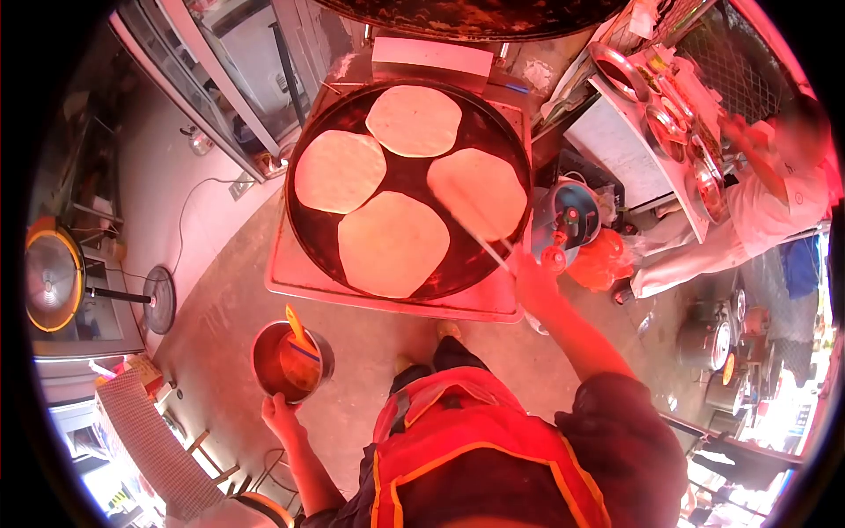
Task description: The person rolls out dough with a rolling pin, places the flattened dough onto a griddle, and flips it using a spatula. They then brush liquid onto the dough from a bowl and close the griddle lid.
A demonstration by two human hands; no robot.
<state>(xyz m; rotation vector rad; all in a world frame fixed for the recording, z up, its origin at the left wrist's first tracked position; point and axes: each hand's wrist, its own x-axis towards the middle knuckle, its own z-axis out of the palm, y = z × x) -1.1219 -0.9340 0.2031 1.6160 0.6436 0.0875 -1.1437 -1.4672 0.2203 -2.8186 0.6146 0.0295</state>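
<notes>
My left hand (280, 417) is closed on the rim of a metal pot (259, 363), held out left of my body. Inside the pot are reddish-brown liquid and an orange-handled utensil (297, 329). My right hand (531, 275) grips a thin pale stick-like tool (489, 252), its far end blurred over the right flatbread (489, 189). That bread lies on a wide round dark griddle (409, 180) with three more: a top flatbread (414, 121), a left flatbread (340, 172) and a front flatbread (393, 245).
A dark round lid (475, 18) hangs beyond the griddle. At right, another person (775, 194) stands by a counter (616, 141) with metal trays; a red plastic bag (600, 264) is below. A standing fan (55, 275) is at left, a cloth-covered surface (154, 440) lower left.
</notes>
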